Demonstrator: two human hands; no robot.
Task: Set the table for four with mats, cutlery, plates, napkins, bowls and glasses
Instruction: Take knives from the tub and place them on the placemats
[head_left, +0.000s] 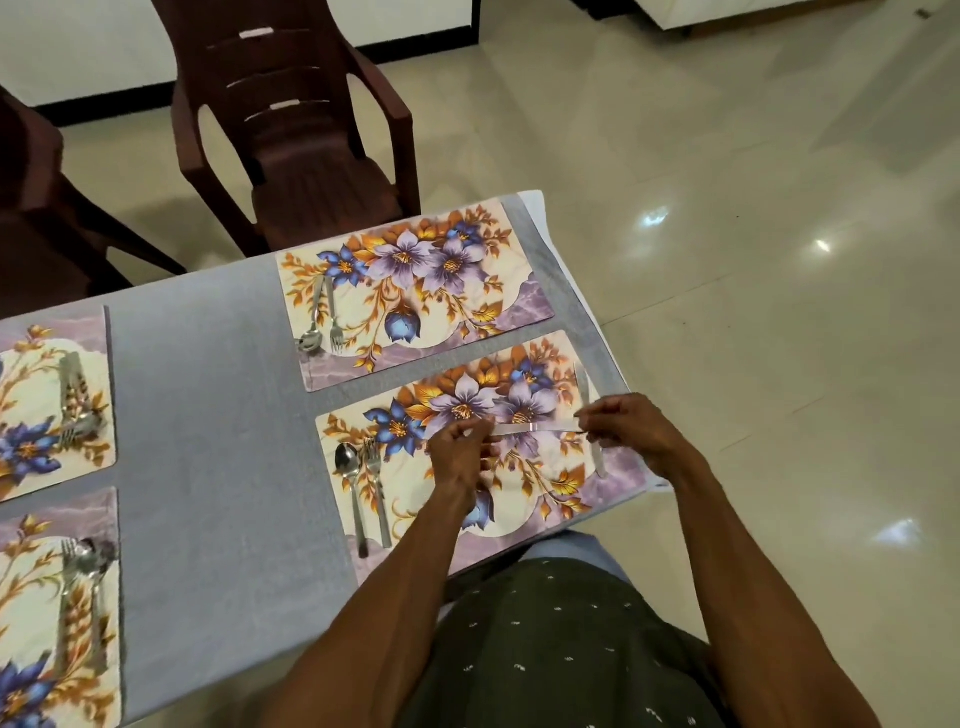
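Holding: both hands have a table knife (535, 428) pinched between them, level, just above the near right mat (519, 499)
Left hand (457, 452): fingers curled in, fingertips pinching the knife's left end; from my feed I can't tell which end is the blade
Right hand (631, 428): thumb and forefinger closed on the knife's right end, the other fingers loosely bent
Second knife (589, 415): lying on that same mat along its right edge, partly hidden under my right hand
Near mat cutlery: spoon (350, 488) and fork (376, 488) side by side on the left part of the mat, handles pointing toward me
Far right mat (467, 312): just beyond the near one, with its own spoon and fork pair (322, 322) on its left side, no knife that I can make out
Left mats: two more floral ones, the upper mat (31, 364) and the lower mat (21, 597), each with cutlery on it; pretty blurry, so I can't sort out the pieces
Table (218, 415): covered in grey cloth, all four mats flat on it
Around it: brown plastic chair (306, 156) at the far side, a second dark one (47, 208) at the far left, glossy pale floor (753, 260) on the right
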